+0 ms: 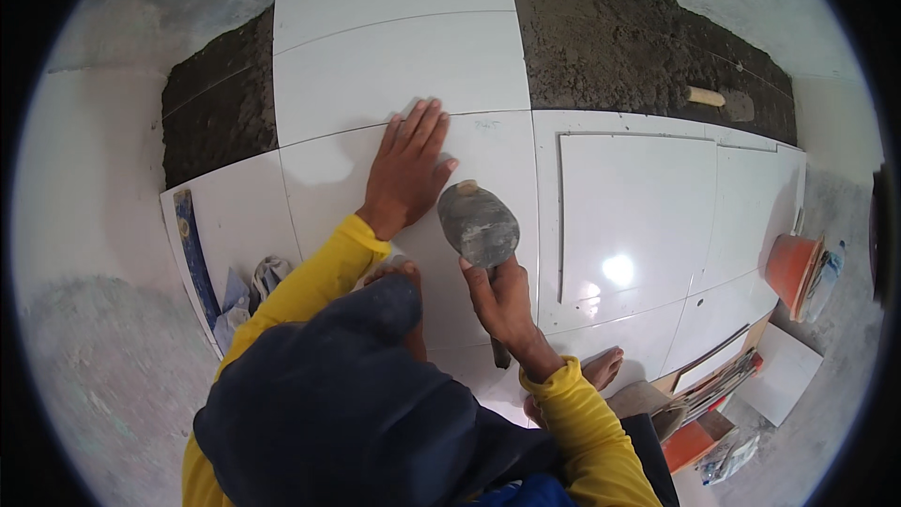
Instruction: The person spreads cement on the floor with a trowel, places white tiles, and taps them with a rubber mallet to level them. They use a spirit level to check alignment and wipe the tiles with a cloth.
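Note:
My left hand (408, 161) lies with fingers outstretched on the white floor tiles (347, 188), its fingertips at a seam beside the upper tile (394, 61). My right hand (496, 305) grips the handle of a grey rubber-headed mallet (479, 221), held over the tiles just right of my left hand. The tiles at the top middle are bordered left and right by dark mortar beds (610, 47).
A wooden-handled trowel (704, 96) lies in the right mortar. Loose tiles (638, 207) lie at right, near an orange bucket (786, 268). A dark-blue bar (197, 249) and cloths (267, 277) are at left; tools (713, 399) and an orange container (690, 441) sit lower right.

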`<state>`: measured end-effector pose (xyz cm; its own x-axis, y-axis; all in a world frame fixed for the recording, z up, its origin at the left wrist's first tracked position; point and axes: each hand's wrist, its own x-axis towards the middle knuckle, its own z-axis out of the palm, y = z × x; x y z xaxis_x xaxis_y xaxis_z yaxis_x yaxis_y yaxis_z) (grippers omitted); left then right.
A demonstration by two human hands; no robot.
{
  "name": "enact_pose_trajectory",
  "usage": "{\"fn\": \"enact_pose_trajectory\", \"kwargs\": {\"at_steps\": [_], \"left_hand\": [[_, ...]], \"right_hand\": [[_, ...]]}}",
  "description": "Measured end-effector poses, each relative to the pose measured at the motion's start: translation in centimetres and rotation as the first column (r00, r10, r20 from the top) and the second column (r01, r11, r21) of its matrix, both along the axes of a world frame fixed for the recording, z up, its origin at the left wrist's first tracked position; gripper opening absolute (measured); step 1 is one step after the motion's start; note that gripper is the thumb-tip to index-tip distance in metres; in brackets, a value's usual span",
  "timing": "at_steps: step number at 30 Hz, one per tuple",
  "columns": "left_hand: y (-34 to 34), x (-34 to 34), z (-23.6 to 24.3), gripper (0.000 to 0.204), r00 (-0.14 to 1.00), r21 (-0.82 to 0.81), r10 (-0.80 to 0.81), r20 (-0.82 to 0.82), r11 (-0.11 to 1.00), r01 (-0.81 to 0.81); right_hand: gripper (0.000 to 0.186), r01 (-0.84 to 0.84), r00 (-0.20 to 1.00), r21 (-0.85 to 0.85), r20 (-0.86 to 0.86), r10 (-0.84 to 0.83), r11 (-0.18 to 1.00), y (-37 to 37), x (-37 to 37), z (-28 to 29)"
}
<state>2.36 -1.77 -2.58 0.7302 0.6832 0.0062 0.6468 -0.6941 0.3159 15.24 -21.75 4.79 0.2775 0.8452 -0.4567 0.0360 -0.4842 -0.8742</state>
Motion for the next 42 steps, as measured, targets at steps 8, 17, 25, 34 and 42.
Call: {"fn": "enact_pose_trajectory", "kwargs": {"at_steps": [8,17,25,34,42], "left_hand": [[0.7,2.8,0.1,0.065,1.0,0.049,-0.028,0.007,0.998,0.028],[-0.2,7.8,-0.9,0.066,0.993,0.033,-0.111,0.049,0.993,0.11],[-0.9,7.7,-0.5,0.07,0.98,-0.034,-0.111,0.163,0.992,0.119],[-2.5,4.3,-0.2,0.077,0.988,0.0,0.151,-0.04,0.989,-0.151],[-2.2,5.0,0.6,0.083,0.989,-0.024,0.129,-0.078,0.991,-0.131]], "right_hand": [[0.034,0.142,0.99,-0.043,0.01,-0.142,0.989,-0.4,1.6,0.0],[0.033,0.342,0.928,-0.059,-0.136,-0.347,0.938,1.6,1.6,0.0],[0.032,0.438,0.892,-0.06,-0.095,-0.442,0.897,1.5,2.4,0.3],[0.039,0.159,0.952,0.149,0.238,-0.191,0.976,12.7,4.5,-2.1],[0.033,0.108,0.938,0.289,0.288,-0.194,0.951,17.7,4.7,-2.5]]}}
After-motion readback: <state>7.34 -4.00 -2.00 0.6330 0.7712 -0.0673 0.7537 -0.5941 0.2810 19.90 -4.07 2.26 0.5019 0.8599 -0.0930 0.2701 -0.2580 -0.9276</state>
